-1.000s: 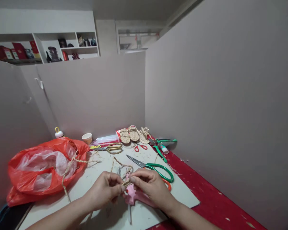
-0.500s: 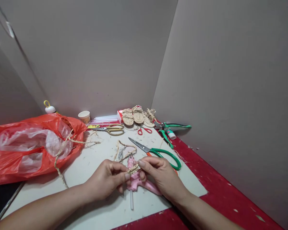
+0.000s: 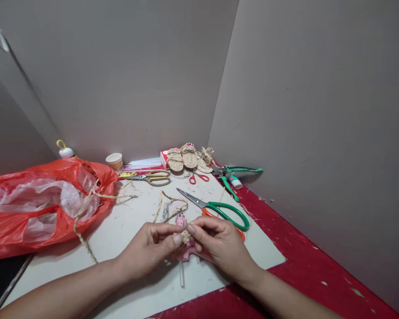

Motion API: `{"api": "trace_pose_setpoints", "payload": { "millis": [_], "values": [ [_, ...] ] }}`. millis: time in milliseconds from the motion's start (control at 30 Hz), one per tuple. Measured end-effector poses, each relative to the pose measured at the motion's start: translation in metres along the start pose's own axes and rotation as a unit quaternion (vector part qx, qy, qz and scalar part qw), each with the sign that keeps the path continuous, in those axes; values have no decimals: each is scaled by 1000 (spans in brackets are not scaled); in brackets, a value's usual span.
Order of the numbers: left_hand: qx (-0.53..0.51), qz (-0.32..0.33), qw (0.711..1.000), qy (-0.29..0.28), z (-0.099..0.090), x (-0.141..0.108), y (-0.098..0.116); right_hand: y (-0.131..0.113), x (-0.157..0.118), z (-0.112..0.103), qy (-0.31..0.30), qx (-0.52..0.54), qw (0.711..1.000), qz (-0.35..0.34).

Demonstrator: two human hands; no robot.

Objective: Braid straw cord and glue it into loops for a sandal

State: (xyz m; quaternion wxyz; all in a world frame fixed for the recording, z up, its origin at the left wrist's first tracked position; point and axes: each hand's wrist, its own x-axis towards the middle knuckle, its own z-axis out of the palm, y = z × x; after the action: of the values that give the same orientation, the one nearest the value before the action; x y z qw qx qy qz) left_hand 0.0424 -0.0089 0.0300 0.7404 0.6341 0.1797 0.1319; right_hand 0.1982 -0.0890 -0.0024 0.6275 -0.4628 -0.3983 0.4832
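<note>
Between the fingertips of both hands is a small piece of straw braid [image 3: 186,236], mostly covered by them. My left hand [image 3: 149,246] pinches its left side with thumb and forefinger. On the other side, my right hand [image 3: 221,243] is closed on it, thumb against fingers. Below and behind the hands lies a pink glue gun [image 3: 180,219], partly hidden, with a clear glue stick [image 3: 181,275] sticking out toward me. Large scissors [image 3: 231,212] with green and orange handles rest just beyond my right hand. A longer straw braid [image 3: 159,204] lies loosely beyond the glue gun.
At left sits a red plastic bag [image 3: 49,177] with another braid [image 3: 81,217] trailing from it. Along the back are a paper cup [image 3: 114,160], gold-handled scissors [image 3: 156,178], small woven straw slippers [image 3: 189,156], red-handled scissors [image 3: 199,178] and green-handled pliers [image 3: 231,188]. Grey panels rise behind.
My hands have come closer together around the straw braid, which now shows less. The view has shifted slightly; the things on the table keep their places.
</note>
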Motion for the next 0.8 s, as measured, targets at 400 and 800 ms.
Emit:
{"api": "trace_pose_setpoints", "payload": {
  "millis": [400,800],
  "values": [
    [21,-25,999,39,-5,0,-13,-1,-3,2,29,-117,992,-36],
    [-25,-26,996,85,-2,0,-7,2,3,-2,-16,74,996,35]
  ]
}}
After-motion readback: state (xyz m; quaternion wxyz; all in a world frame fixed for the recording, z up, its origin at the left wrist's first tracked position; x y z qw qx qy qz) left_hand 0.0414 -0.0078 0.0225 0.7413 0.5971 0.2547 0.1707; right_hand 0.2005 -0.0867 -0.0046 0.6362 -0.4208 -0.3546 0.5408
